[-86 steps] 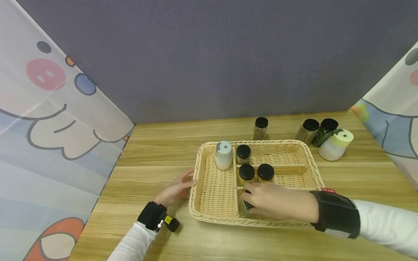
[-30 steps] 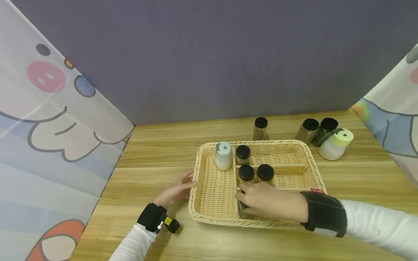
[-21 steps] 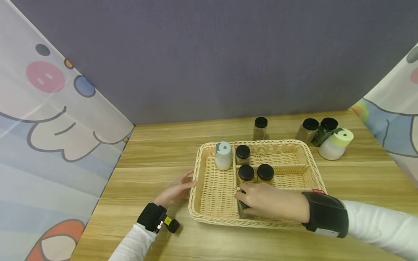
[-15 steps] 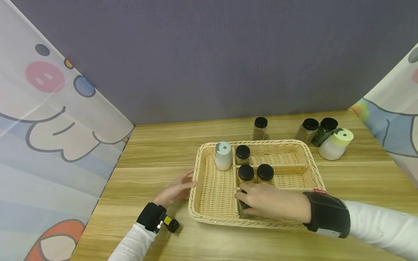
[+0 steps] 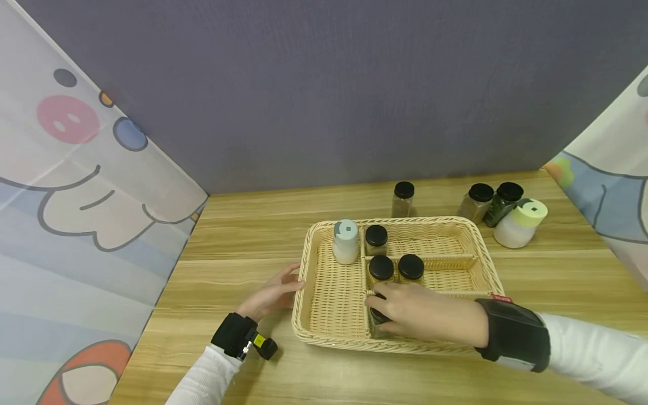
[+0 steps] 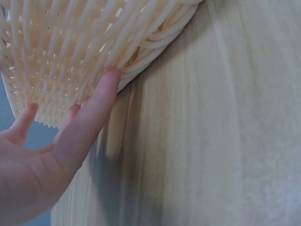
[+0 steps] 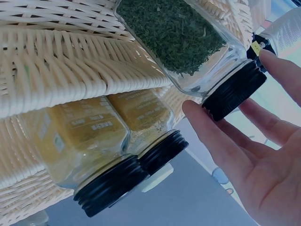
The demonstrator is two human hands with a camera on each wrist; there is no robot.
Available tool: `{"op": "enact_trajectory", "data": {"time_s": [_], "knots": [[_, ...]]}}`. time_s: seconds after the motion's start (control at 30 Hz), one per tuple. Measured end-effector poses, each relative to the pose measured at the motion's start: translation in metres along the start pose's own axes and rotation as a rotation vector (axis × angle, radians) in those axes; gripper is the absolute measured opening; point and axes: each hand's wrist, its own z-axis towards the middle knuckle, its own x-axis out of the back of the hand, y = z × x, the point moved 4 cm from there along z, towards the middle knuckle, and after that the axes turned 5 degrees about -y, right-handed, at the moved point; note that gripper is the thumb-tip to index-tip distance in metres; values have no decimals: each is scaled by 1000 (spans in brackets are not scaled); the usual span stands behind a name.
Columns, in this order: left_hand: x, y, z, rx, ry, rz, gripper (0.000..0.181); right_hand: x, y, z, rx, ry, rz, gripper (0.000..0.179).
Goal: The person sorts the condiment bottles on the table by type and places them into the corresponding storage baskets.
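Observation:
My right hand (image 5: 412,309) holds the black lid of a square glass jar of dried green herbs (image 7: 174,37), fingers and thumb at opposite sides of the lid. The jar stands in the front compartment of a wicker basket (image 5: 334,340), against the lengthwise divider. Behind it, in the middle compartment, are two jars of yellow spice (image 7: 70,136) side by side, also black-lidded. My left hand (image 5: 270,295) touches the basket's left end from outside, its fingers fairly straight along the weave in the left wrist view.
A white shaker with a pale blue cap (image 5: 346,242) stands in the long left compartment. Another black-lidded jar (image 5: 377,241) is in the back compartment. Behind the basket stand a brown jar (image 5: 402,202), two more jars (image 5: 475,205) and a yellow-capped shaker (image 5: 518,225).
Since the earliest frame my right hand has shifted slightly left with the herb jar, toward the divider. Just now the wrist has drawn back a little to the right. My left hand stays put.

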Motion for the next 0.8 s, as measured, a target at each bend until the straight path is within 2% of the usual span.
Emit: {"op": "enact_trajectory", "data": {"time_s": [0.53,0.8], "knots": [[1,4,0,52,23,8,57,7,1,-5,9,103,-19,43],[-1,7,-1,60,5,-10,58,13,2,-6,1,118,35,42]]}}
